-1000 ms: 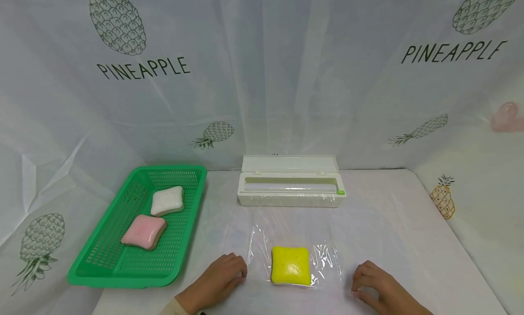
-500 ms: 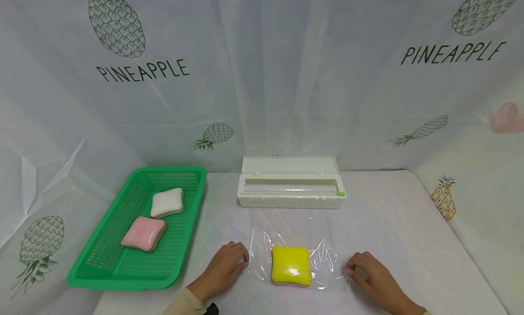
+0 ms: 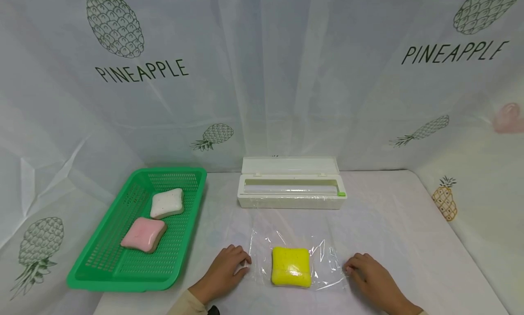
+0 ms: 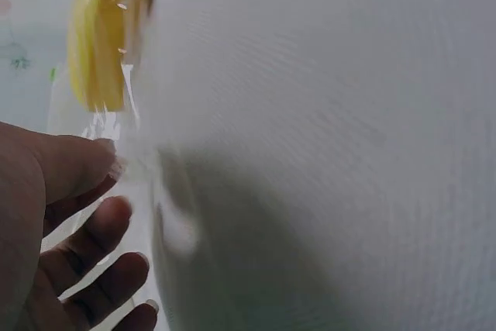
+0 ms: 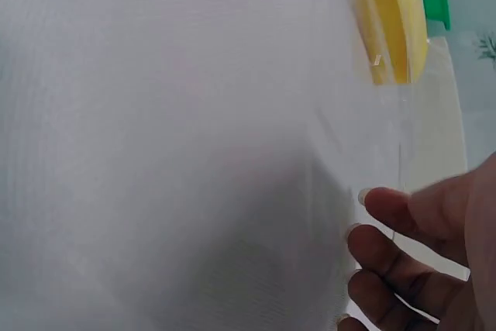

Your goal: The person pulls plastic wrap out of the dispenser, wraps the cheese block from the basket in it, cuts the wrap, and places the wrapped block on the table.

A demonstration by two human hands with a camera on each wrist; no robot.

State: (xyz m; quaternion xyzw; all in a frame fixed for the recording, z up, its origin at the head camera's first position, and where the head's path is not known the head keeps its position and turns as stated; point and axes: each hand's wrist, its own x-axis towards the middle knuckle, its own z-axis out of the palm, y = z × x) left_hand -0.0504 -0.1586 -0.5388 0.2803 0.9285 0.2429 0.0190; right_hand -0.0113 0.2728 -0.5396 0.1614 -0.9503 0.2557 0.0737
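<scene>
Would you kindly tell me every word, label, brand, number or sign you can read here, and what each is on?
"PINEAPPLE": printed on the cloth, upper left in the head view.
"PINEAPPLE": on the same cloth, upper right; its last letter looks incomplete.
No readable text on the box, basket, yellow block, pink block or white block.

The person's left hand is holding its fingers bent, the thumb lying over the index finger. Well apart, the right hand is facing it, fingers curling inward, wrists angling toward each other.
</scene>
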